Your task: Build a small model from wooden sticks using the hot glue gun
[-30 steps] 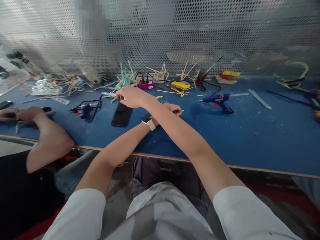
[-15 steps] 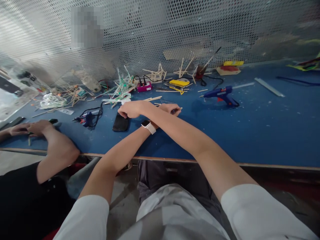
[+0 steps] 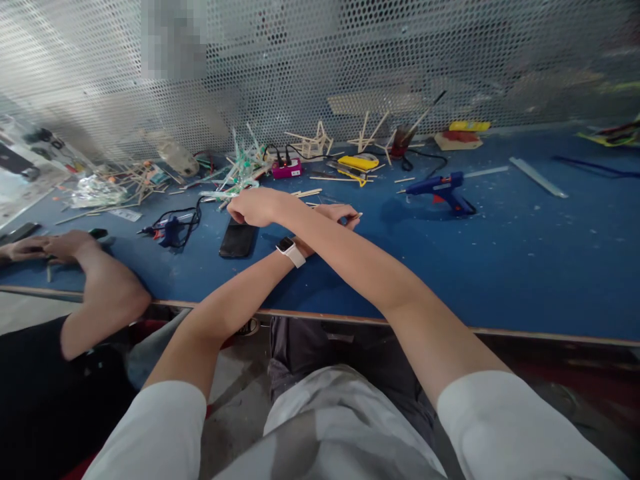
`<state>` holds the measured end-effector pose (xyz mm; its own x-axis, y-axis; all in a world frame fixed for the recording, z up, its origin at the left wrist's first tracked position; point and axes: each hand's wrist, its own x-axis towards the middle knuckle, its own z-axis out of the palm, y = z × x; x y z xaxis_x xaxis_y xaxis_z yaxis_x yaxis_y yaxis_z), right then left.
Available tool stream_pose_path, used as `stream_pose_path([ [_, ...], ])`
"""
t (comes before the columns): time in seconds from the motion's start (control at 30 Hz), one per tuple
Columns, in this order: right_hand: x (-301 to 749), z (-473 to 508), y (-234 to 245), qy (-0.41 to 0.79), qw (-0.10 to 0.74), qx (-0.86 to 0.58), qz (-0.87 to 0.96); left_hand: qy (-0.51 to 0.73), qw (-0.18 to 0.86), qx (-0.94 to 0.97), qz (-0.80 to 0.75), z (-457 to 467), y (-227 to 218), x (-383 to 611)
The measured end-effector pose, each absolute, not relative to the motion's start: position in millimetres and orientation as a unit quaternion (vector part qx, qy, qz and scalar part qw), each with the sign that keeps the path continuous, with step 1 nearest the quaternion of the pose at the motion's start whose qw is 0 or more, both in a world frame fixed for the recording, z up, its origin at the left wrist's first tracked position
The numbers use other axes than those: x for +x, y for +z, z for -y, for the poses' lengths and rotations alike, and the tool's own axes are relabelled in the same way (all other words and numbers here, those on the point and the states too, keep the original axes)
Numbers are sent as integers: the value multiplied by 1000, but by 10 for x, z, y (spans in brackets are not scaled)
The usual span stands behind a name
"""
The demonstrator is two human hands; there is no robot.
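Note:
My arms are crossed over the blue table (image 3: 500, 267). My right hand (image 3: 256, 205) reaches left, its fingers curled shut just above a black phone (image 3: 237, 240). Its fingertips meet the end of a pale stick (image 3: 215, 195); what it pinches is hidden. My left hand (image 3: 339, 215), with a white watch (image 3: 289, 248) on the wrist, lies under the right forearm. It is closed on a thin stick (image 3: 356, 215) that pokes out to the right.
Another person's arm (image 3: 95, 280) rests on the table at the left. A blue glue gun (image 3: 440, 190) lies at the right, a second one with cable (image 3: 173, 227) at the left. Stick models, a magenta power strip (image 3: 286, 170) and a perforated screen stand behind.
My right hand has shifted slightly left and away over the phone. The view has swung a little. My left hand has kept its place.

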<state>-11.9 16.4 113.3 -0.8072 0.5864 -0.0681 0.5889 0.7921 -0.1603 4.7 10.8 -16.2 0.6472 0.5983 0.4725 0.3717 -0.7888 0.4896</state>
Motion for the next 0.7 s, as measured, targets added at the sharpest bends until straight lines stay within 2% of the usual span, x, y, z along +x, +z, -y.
stream_pose_path([
  [0.3, -134, -215, 1063, -101, 26, 308, -946, 318, 170, 896, -259, -102, -151, 28],
  [0.57, -232, -168, 989, -179, -25, 234, -955, 319, 163, 900, -248, -138, -201, 28],
  [0.7, -266, -144, 949, -121, -84, 371, -917, 332, 138, 904, -233, -196, -255, 44],
])
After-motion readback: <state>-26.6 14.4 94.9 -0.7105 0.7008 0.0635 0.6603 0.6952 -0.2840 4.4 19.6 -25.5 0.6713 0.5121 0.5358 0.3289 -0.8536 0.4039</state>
